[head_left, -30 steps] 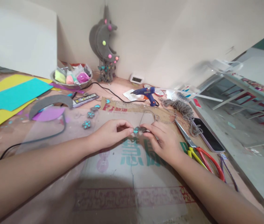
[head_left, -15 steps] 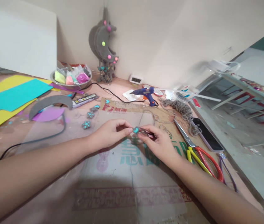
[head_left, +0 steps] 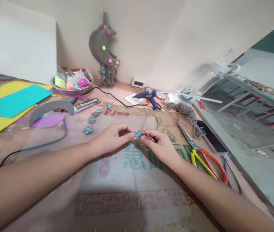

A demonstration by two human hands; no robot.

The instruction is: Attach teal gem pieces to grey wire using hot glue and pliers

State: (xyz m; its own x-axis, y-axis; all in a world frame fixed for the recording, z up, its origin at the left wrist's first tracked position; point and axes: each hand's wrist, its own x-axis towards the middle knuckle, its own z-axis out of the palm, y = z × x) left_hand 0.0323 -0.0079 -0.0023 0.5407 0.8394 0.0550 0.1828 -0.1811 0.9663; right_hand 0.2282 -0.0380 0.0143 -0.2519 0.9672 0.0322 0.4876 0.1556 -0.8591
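Note:
Over a sheet of printed cardboard [head_left: 132,180], my left hand [head_left: 114,139] pinches a small teal and grey felt piece [head_left: 139,134] between thumb and fingers. My right hand [head_left: 161,146] meets it from the right, fingers closed on the same piece and on a thin grey string [head_left: 149,120] that loops up and back from it. Both hands hover just above the cardboard at the table's middle. A few similar teal felt pieces [head_left: 88,130] lie to the left of my left hand.
Red and yellow scissors [head_left: 206,158], a phone [head_left: 210,140] and a heap of grey yarn [head_left: 186,112] lie right. A blue glue gun [head_left: 148,96] and its black cord sit behind. Teal and yellow sheets [head_left: 8,104], a grey crescent [head_left: 51,108] and a bowl [head_left: 71,83] are left.
My right hand has drawn back a little and turned, so the teal piece now shows between the fingertips. The view has shifted slightly down and left.

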